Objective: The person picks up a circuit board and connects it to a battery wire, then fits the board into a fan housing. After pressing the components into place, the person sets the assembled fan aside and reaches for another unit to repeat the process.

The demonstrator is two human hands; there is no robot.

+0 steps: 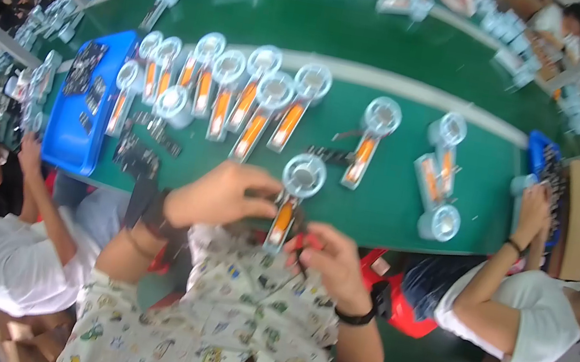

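Observation:
At the table's near edge, my left hand (pixel 223 197) is closed on a light-blue handheld fan housing (pixel 304 176), its round head pointing away from me. An orange battery (pixel 285 217) lies in its narrow handle. Beside the handle, my right hand (pixel 333 257) is closed on a small red-handled tool (pixel 305 243); its tip is too blurred to make out. Just beyond, dark circuit boards (pixel 332 155) lie by another fan housing (pixel 381 116). More housings with orange batteries (pixel 252 135) stand in a group ahead and to the left.
A blue tray (pixel 73 137) with dark boards stands at the left, loose boards (pixel 137 155) next to it. Two housings (pixel 440 221) lie to the right. People sit close on both sides. A second blue tray (pixel 540 150) and cardboard (pixel 576 221) are at the right end.

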